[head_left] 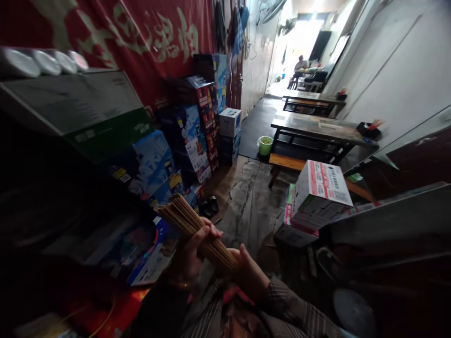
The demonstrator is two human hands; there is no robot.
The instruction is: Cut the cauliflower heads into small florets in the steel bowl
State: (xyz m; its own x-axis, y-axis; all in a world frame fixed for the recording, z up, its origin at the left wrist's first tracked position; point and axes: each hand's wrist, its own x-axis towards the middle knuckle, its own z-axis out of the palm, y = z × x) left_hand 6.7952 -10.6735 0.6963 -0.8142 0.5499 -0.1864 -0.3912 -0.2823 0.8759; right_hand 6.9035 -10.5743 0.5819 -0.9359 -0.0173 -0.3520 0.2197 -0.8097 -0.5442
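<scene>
A thick bundle of thin bamboo skewers point(190, 217) lies slantwise in front of my body, its upper end pointing up and to the left. My left hand point(197, 241) is wrapped round the middle of the bundle, thumb across the top. At the lower end, my right hand point(246, 270) cups the sticks, with its thumb raised and its other fingers mostly hidden beneath. The skewers lie close together, roughly parallel. Below the hands, plaid sleeves and clothing show in dim light.
Stacked drink cartons point(186, 136) line the left side under a red banner point(141, 33). White-and-red boxes point(322, 188) stand at right. Beyond are tables point(317, 126), a wooden bench point(287, 162), a green bucket point(264, 146) and dark slippers point(210, 205). A person point(301, 63) sits far back.
</scene>
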